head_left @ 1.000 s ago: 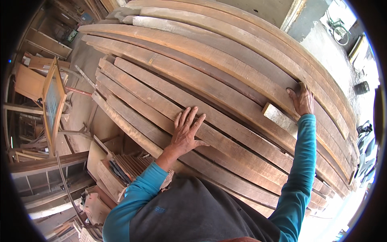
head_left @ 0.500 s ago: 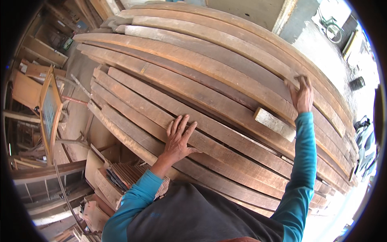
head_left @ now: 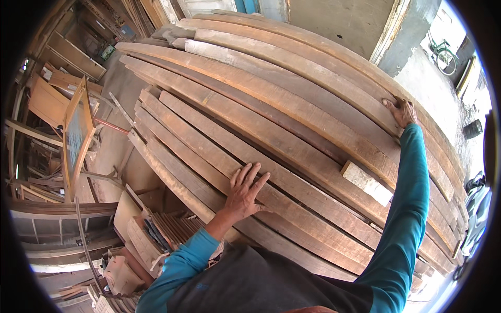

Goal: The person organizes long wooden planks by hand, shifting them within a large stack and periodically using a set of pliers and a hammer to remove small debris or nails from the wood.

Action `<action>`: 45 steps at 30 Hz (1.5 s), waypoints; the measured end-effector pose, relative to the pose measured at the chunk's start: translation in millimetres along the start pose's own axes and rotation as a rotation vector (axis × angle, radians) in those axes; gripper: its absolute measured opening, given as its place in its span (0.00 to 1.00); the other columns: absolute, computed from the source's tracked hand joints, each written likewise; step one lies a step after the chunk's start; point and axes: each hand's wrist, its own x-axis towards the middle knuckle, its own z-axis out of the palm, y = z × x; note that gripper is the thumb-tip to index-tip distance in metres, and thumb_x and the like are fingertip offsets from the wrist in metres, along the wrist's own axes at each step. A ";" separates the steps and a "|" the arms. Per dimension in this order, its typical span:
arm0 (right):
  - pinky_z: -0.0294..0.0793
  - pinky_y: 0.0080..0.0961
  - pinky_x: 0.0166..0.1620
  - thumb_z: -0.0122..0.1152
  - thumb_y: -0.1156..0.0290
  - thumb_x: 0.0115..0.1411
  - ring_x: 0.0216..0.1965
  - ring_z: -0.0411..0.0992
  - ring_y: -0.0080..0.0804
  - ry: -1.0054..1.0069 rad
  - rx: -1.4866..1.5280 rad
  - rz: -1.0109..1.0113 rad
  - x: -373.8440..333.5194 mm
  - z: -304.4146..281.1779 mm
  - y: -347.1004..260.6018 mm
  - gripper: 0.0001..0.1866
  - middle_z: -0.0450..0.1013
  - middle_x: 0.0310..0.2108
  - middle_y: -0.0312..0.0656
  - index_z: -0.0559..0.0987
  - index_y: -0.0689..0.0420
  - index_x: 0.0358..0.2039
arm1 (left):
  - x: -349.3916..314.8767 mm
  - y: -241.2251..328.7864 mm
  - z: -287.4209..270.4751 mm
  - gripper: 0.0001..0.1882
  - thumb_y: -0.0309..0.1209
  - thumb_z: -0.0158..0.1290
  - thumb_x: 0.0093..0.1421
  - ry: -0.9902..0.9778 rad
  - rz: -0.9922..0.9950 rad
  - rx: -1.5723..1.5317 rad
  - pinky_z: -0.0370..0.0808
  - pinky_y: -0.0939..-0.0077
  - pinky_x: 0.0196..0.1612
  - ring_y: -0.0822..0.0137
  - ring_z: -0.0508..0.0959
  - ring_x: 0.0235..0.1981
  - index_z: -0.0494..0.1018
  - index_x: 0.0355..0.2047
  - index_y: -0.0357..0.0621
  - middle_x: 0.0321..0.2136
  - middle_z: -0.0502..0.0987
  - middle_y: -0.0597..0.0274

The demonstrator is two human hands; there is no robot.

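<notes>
The biggest thing here is the pile of long boards [head_left: 271, 136], spread right across the middle of the frame. The boards lie side by side, mostly running the same way, I think so that they sit flat and don't roll or tip.

Next is the wooden frame with a pane [head_left: 74, 136], at the left of the frame. It stands on end and leans a bit, maybe because it takes up less floor that way.

A bike [head_left: 444, 57] stands at the upper right.

A short pale block [head_left: 367, 183] lies on the boards, right of the middle, just beside my right sleeve [head_left: 415, 180]. The flat wood holds it up.

My left hand [head_left: 243, 194] rests low in the middle, palm down, fingers spread and thumb out, so it seems to lean on more than one board.

My right hand [head_left: 403, 112] is at the upper right, on the far boards. Its thumb points away from the bent fingers. I can't tell if they pinch the wood, because the tips are hard to see.
</notes>
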 end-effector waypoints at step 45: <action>0.80 0.41 0.37 0.75 0.60 0.57 0.39 0.74 0.42 0.741 -0.443 -0.424 -199.2 -32.1 -64.9 0.17 0.68 0.36 0.41 0.77 0.58 0.35 | -1.7 -5.8 2.8 0.62 0.59 0.72 0.41 -0.017 -0.028 -0.113 0.47 0.40 0.75 0.47 0.48 0.76 0.56 0.75 0.60 0.76 0.49 0.54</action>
